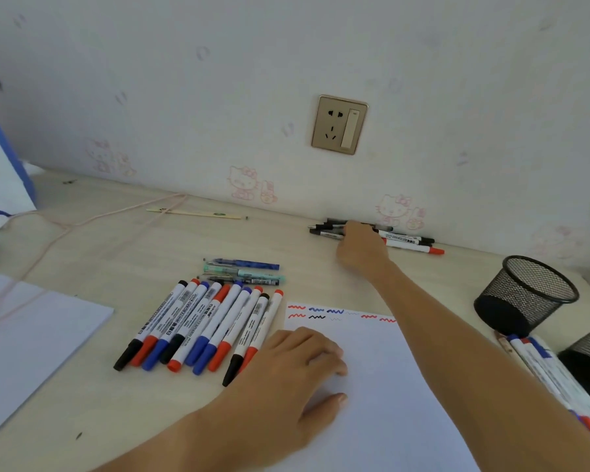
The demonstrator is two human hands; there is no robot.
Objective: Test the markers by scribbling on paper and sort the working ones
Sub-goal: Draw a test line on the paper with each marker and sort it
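Left hand (297,366) rests flat on the paper (382,386) beside ten markers (201,325); right hand (360,245) touches the far pile (406,240), grip unclear.

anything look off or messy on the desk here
Two things. One black mesh pen cup lies tipped on its side at the desk's right, empty as far as shows. On the paper, two scribbles in the top rows are faint grey next to the bold red, blue and black ones.
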